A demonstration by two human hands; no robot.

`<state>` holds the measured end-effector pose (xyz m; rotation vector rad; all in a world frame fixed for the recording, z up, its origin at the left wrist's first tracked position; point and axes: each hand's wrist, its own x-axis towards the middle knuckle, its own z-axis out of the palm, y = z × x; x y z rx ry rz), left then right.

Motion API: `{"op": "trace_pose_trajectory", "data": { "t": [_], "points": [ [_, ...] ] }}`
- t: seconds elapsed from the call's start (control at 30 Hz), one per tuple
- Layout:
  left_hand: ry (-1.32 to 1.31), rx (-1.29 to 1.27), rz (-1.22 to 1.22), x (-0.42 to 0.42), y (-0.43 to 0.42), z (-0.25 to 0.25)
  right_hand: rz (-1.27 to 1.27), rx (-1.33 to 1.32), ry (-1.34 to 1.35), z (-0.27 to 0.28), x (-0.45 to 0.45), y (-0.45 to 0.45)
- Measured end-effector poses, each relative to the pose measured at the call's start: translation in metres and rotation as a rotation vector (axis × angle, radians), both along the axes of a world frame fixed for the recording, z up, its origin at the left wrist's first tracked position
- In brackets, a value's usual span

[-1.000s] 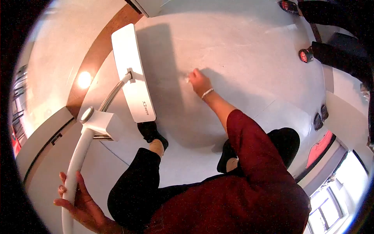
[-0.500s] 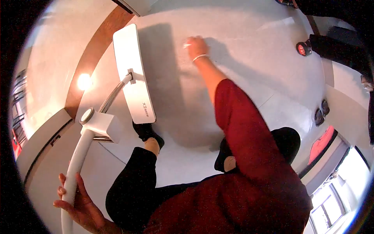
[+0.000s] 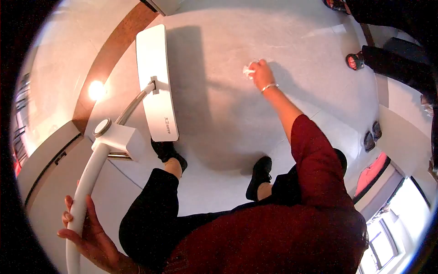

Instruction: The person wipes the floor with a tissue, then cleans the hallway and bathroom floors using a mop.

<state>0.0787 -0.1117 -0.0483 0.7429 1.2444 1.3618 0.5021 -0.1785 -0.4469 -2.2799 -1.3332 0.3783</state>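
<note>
My left hand is wrapped round the curved white pole of a lamp at the lower left. From the pole's white joint box, a thin metal arm leads to a long flat white lamp head with dark lettering. My right hand, with a pale bracelet at the wrist, is closed on a crumpled white tissue. It is over the pale grey floor, right of the lamp head. Whether the tissue touches the floor I cannot tell.
Two people's dark-clad legs are at the upper right. Dark shoes lie near a pink cushion at the right. A bright round light spot shows on the left. My own feet are on the floor.
My right hand first swung up and left, then came back down and right with the white tissue. My left hand keeps its hold on the pole. My right foot now shows more fully.
</note>
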Motion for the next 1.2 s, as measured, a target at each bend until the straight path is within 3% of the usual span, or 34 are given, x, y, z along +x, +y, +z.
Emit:
{"op": "trace_pose_trajectory", "data": {
  "t": [0.1, 0.23, 0.33, 0.43, 0.5, 0.57, 0.7, 0.8, 1.0, 1.1, 1.13, 1.2],
  "points": [
    [0.022, 0.001, 0.009, -0.007, 0.003, -0.002, 0.08, 0.039, -0.177, -0.004, -0.028, -0.008],
    [-0.001, -0.015, 0.016, -0.013, 0.007, -0.001, 0.065, 0.086, -0.162, -0.008, -0.028, -0.001],
    [-0.057, -0.027, -0.005, -0.019, 0.011, -0.001, -0.073, 0.011, -0.204, -0.008, -0.034, 0.011],
    [-0.105, -0.028, -0.126, -0.033, 0.017, -0.001, -0.51, 0.064, 0.388, -0.032, -0.007, 0.014],
    [-0.099, -0.016, -0.192, -0.041, 0.019, -0.003, -0.525, 0.095, 0.97, -0.028, 0.027, 0.002],
    [-0.027, -0.029, -0.02, -0.031, 0.022, -0.005, -0.621, 0.184, 1.496, 0.004, 0.039, -0.012],
    [-0.045, -0.025, 0.079, -0.025, 0.021, -0.004, -0.692, 0.091, 1.296, 0.018, 0.063, -0.023],
    [-0.213, -0.031, -0.2, -0.053, 0.026, -0.005, -0.693, -0.001, 0.938, 0.005, 0.085, -0.032],
    [0.126, 0.056, -0.218, -0.013, 0.017, 0.002, -0.734, 0.007, 0.234, -0.025, 0.09, -0.029],
    [0.071, 0.017, -0.187, -0.008, 0.016, 0.003, -0.653, 0.032, 0.095, -0.043, 0.086, -0.029],
    [0.077, 0.016, -0.191, -0.005, 0.016, 0.005, -0.71, 0.072, 0.274, -0.051, 0.089, -0.032],
    [0.088, 0.016, -0.198, 0.0, 0.015, 0.005, -0.531, 0.064, 0.202, -0.025, 0.08, -0.043]
  ]
}}
